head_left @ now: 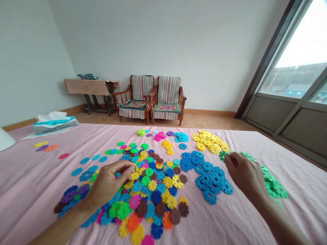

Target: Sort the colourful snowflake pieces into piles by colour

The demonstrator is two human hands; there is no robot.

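Note:
My right hand [242, 170] pinches a dark green notched plastic disc [223, 156] by its edge, just above the cloth. Beneath and beyond that wrist lies a pile of green discs [274, 183], partly covered by the arm. Over the left side of a large mixed-colour heap of discs [152, 185], my left hand [111, 178] has thumb and forefinger pressed together; whether a disc is between them I cannot make out. Blue discs [213, 180] form a pile between the heap and my right hand. A pile of yellow discs [211, 141] lies just beyond it.
Small groups of pink [159, 136], light blue [181, 137] and lime discs [141, 132] lie along the far side of the pink tablecloth [51, 177]. A tissue box [56, 124] stands at the far left. Two wooden armchairs [167, 107] are by the wall.

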